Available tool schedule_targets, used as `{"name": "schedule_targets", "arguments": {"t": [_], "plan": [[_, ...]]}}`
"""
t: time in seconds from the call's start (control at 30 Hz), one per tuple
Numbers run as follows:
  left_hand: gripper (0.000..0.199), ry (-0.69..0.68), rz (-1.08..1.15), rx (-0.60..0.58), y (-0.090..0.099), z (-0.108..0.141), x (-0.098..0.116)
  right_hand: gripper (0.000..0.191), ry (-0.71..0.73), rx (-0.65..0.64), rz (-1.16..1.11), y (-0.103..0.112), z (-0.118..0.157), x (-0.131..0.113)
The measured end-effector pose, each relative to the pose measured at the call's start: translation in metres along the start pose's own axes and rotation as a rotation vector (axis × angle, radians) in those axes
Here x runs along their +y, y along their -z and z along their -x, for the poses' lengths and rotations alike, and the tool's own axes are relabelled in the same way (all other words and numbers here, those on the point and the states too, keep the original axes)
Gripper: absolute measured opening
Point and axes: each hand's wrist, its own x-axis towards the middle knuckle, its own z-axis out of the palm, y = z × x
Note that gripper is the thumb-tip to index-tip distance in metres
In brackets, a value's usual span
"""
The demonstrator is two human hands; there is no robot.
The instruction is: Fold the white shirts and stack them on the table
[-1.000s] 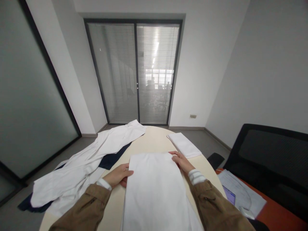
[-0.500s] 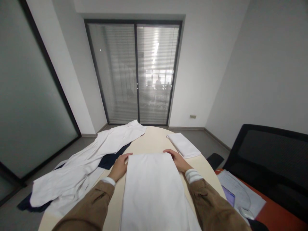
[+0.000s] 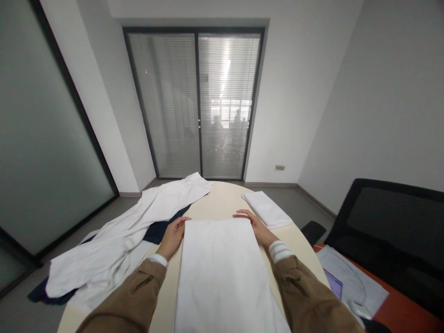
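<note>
A folded white garment point(image 3: 222, 273) lies lengthwise on the pale round table point(image 3: 222, 199) in front of me; its exact kind does not show. At its far left corner is my left hand point(image 3: 172, 238), closed around the edge, with fingertips reaching along the far side. My right hand point(image 3: 258, 229) rests by the far right corner. Its fingers are stretched and apart, pointing left just beyond the far edge. The garment's near end runs out of view, and its lower right side flares outward.
Loose white garments point(image 3: 114, 245) and dark blue cloth point(image 3: 157, 231) cover the table's left side. A folded white cloth point(image 3: 268, 209) lies at the far right edge. At right stand a black mesh chair point(image 3: 388, 231) and an orange surface with papers point(image 3: 367, 277) and a mouse point(image 3: 360, 308).
My right hand's fingers have lifted and spread from the garment's far corner. My left hand has shifted slightly along its corner. The garment lies nearly as before.
</note>
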Motion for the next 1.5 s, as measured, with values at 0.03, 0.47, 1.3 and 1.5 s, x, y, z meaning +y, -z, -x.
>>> {"name": "schedule_targets", "arguments": {"t": [0.03, 0.47, 1.3, 1.5], "plan": [[0.041, 0.021, 0.022, -0.006, -0.001, 0.0, 0.0, 0.049, -0.016, -0.009, -0.005, 0.0, 0.0, 0.0], [0.015, 0.018, -0.027, 0.099, -0.005, -0.002, 0.0, 0.025, -0.107, 0.179, -0.088, 0.003, -0.009, 0.019], [0.039, 0.154, 0.183, 0.101, -0.009, -0.006, -0.004, 0.042, -0.176, 0.355, 0.222, 0.004, 0.003, 0.011], [0.027, 0.059, -0.245, 0.272, -0.002, 0.002, 0.005, 0.06, -0.272, 0.09, 0.252, 0.003, 0.018, -0.005]]}}
